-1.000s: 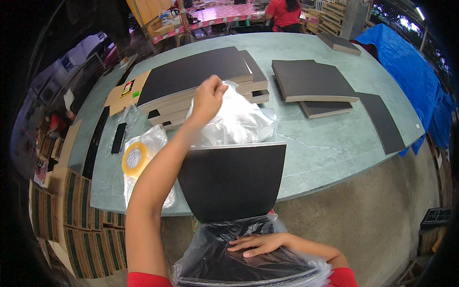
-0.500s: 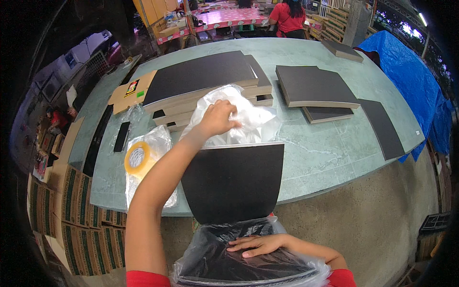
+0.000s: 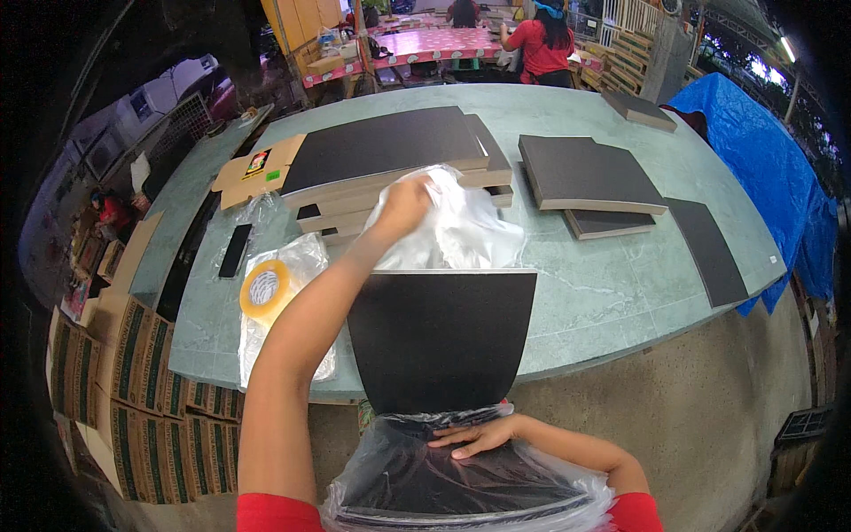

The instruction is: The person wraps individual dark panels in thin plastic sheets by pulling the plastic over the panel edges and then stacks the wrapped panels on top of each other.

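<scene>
Left hand clenched, grasping the clear plastic bag at twelve o'clock; right hand released, flat on the bagged black board.

A: What kind of place is this?

B: Looks like a packing workshop or small factory. Big green table with stacks of black boards, printed cartons piled on the floor, a tape roll, pallets in the back.

A: Others working?

B: Yeah, a person at a pink table, doing similar work, probably; too far to tell.
</scene>
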A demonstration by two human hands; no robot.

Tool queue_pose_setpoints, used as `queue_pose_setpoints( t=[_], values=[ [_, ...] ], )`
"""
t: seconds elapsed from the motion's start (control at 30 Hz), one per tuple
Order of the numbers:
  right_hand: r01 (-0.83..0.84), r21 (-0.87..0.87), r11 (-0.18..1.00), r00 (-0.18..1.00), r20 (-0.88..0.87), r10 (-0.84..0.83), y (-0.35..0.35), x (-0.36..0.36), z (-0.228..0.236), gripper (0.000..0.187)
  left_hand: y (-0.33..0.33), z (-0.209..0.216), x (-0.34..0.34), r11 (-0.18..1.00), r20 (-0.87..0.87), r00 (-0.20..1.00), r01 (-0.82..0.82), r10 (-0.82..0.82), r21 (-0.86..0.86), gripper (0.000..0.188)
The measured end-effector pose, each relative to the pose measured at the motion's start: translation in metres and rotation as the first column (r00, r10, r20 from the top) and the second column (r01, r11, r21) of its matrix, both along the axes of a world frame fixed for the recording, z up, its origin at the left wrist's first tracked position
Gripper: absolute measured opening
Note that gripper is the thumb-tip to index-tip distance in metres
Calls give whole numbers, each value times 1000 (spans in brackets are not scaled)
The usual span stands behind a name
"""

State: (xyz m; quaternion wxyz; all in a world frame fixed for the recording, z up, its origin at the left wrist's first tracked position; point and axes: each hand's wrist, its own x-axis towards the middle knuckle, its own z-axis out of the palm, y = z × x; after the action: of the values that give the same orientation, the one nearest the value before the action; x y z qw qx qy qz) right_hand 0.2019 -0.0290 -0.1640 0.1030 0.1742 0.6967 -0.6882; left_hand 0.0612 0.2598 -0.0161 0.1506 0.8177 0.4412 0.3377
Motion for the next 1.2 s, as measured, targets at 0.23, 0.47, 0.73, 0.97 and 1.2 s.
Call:
queue_pose_setpoints(
  t=[0.23,0.47,0.73,0.97,1.2],
  values=[
    [71,137,988,976,194,-97,12,-7,-33,63,-23,65,-55,931,665,655,-207,359,-300,13],
    [303,195,933,946,61,-320,11,0,-44,59,-277,14,-189,931,-22,1000,-20,13,-364,37],
    [495,-589,639,419,-482,-769,41,-24,90,79,-267,46,-96,837,115,993,31,38,-547,21],
    [541,-375,753,676,-339,-655,24,-3,84,75,-231,-16,-89,791,731,490,129,474,-599,26],
    [828,-465,313,82,-452,-888,40,-1,137,19,-220,16,-86,761,783,399,256,478,-596,20]
  ],
)
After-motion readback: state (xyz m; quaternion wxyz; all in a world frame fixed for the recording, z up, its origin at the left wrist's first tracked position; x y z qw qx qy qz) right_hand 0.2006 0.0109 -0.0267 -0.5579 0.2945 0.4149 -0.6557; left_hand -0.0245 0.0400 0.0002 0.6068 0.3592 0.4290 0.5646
